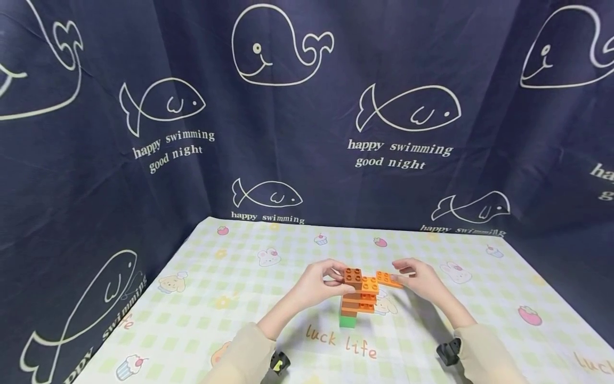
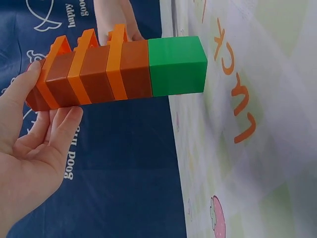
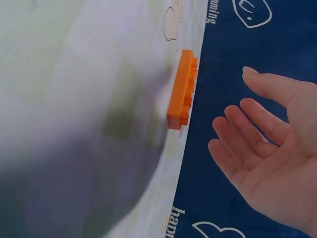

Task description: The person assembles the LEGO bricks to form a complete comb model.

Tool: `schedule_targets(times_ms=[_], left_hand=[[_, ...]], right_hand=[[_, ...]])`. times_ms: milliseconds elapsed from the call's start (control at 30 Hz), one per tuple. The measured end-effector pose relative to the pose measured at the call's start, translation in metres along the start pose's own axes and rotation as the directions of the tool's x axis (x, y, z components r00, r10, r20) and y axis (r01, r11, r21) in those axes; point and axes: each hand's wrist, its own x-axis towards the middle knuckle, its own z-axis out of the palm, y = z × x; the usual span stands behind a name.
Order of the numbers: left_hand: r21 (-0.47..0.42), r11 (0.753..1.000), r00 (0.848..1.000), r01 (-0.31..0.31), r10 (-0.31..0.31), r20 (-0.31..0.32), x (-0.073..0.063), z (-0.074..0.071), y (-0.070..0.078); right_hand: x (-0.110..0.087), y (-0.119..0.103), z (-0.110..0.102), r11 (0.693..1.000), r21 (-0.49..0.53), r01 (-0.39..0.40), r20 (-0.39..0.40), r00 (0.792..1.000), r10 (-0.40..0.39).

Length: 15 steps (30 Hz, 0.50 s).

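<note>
A block tower [image 1: 352, 304] stands on the table, with a green block [image 2: 177, 66] at its base. Brown blocks [image 2: 133, 69] alternate above it with thin orange bricks [image 2: 117, 64] that stick out to the right. My left hand [image 1: 314, 282] grips the top brown block [image 1: 353, 275] between thumb and fingers. A loose orange brick [image 3: 181, 91], studs up, lies on the table to the right of the tower. Near that brick is my right hand [image 3: 267, 153], its fingers relaxed and apart from the brick in the right wrist view.
A patterned cloth covers the table [image 1: 192, 298]. Behind it and along the sides hangs a dark blue curtain [image 1: 307, 138] with white fish and whale drawings. Dark wrist devices [image 1: 449, 352] sit at both sleeves.
</note>
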Motion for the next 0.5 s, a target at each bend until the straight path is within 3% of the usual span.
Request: schedule_targets(times_ms=[267, 500], left_hand=[[0.007, 1.0, 1.0, 0.003, -0.003, 0.003, 0.0001, 0.001, -0.003], [0.012, 1.0, 1.0, 0.011, -0.011, -0.007, -0.0009, 0.001, -0.0022]], right_hand=[[-0.0028, 0.0068, 0.0088, 0.998, -0.044, -0.052, 0.004, 0.999, 0.052], [-0.0033, 0.0042, 0.0104, 0.995, -0.083, -0.047, 0.014, 0.999, 0.048]])
